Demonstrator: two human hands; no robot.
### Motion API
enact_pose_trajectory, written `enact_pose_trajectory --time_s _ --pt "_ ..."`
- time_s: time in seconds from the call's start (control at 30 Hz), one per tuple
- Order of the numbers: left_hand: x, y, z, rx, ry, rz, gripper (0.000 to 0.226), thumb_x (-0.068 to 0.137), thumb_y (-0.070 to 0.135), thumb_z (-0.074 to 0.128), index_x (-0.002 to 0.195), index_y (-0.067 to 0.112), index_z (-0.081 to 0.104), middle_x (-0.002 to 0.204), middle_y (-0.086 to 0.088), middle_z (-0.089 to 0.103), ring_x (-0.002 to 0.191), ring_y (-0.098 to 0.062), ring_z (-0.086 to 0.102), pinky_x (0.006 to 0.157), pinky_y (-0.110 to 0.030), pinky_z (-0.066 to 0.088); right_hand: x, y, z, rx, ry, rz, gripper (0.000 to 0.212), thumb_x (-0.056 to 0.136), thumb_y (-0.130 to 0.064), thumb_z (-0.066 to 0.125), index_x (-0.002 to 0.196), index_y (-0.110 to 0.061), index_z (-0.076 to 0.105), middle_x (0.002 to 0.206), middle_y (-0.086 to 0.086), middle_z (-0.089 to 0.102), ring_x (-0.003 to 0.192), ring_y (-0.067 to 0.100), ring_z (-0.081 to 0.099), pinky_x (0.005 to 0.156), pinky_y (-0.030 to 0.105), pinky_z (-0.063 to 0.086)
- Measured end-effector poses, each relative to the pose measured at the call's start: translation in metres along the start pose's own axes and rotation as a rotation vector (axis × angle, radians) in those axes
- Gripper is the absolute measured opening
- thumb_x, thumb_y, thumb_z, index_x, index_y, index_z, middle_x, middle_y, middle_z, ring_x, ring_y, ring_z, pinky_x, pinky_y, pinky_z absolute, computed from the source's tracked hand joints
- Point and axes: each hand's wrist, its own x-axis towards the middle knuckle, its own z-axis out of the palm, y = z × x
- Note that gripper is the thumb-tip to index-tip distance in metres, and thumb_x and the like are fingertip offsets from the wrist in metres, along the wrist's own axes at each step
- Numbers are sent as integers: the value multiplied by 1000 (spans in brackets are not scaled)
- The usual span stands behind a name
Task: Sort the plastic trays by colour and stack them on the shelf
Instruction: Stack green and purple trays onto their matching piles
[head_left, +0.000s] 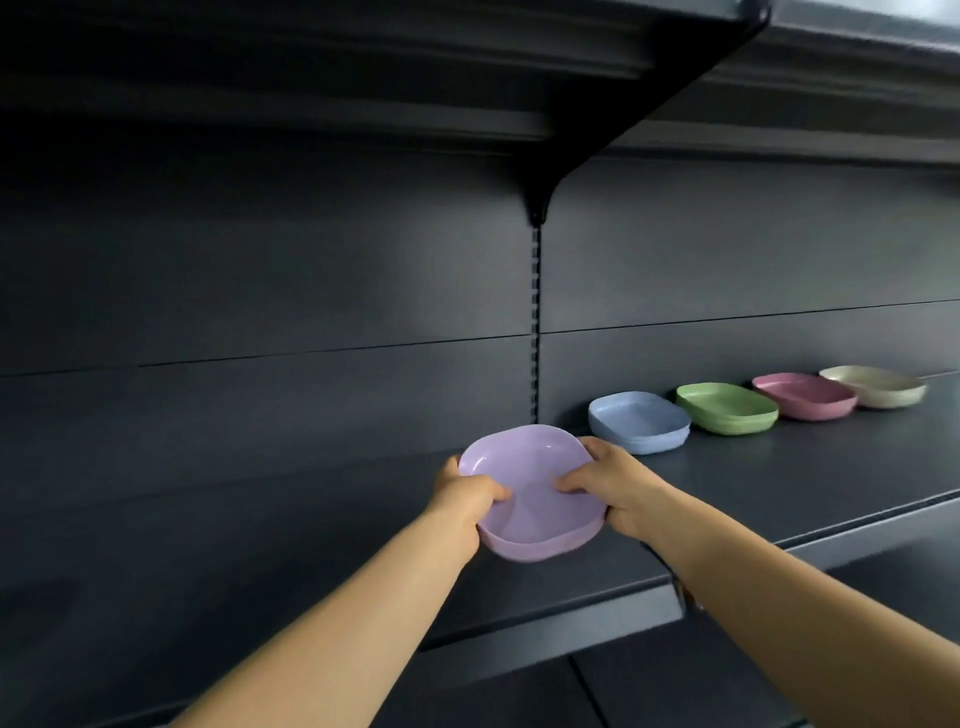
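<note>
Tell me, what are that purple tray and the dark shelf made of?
The purple tray, held by both hands, looks like thin moulded plastic with a satin finish: light glows softly through its floor and the corners are rounded. The shelf appears to be dark grey painted sheet metal, matt, judging by its folded front edge and the slotted upright behind it, though the coating cannot be told for sure.

Shelf (753, 483): dark, flat.
On it, along the back wall: blue trays (638, 422), green trays (726, 407), pink trays (803, 396), cream trays (872, 385), side by side in a row.
</note>
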Motion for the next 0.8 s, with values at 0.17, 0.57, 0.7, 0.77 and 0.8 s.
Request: enact_pose_trajectory --time_s 0.17,0.57,0.7,0.77,0.8 --pt "9 -2 145 52 -55 -49 63 81 4 66 137 15 39 125 -10 54 103 -26 52 84 -34 45 28 25 -137 -56 91 6 42 72 10 59 110 -8 63 106 15 68 104 35 62 86 43 51" --pt "52 -19 290 233 59 -162 59 82 5 65 136 12 43 127 -10 55 111 -25 56 76 -27 43 108 78 -259 -122 71 125 31 67 10 65 96 2 68 89 18 68 78 26 58 70 33 42" --pt "58 -20 292 273 70 -163 57 81 8 67 134 12 45 125 -9 56 107 -25 56 77 -28 43 119 80 -262 -161 55 127 29 66 8 67 95 2 68 89 20 68 76 26 58 69 32 43" --pt "60 -21 292 272 60 -155 56 81 9 67 133 11 45 124 -9 57 97 -23 54 77 -28 43 122 82 -262 -186 46 125 29 67 7 67 95 1 68 94 22 70 77 27 59 69 32 44" --pt "62 -22 292 274 58 -150 55 82 9 67 132 11 46 123 -9 57 94 -22 52 76 -28 42 123 82 -262 -199 42 123 29 67 7 67 95 1 68 95 22 70 78 27 60 70 32 45"
